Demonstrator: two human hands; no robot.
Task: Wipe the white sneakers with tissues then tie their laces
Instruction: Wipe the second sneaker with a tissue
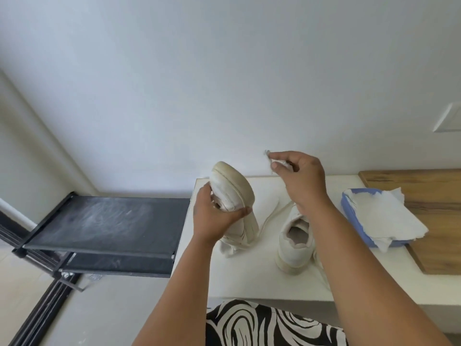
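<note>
My left hand (pixel 214 216) grips one white sneaker (pixel 234 198) around its middle and holds it tilted up off the white table (pixel 249 278), toe raised and sole facing right. My right hand (pixel 299 178) is lifted above the table and pinches a small crumpled tissue (pixel 273 159) between thumb and fingers. The second white sneaker (pixel 295 236) stands upright on the table under my right forearm, its opening facing me and its loose lace (pixel 274 213) trailing across the tabletop.
A blue tray (pixel 348 208) with a stack of white tissues (pixel 384 218) sits at the right, partly on a wooden board (pixel 429 196). A black shoe rack (pixel 104 221) stands left of the table. The wall is close behind.
</note>
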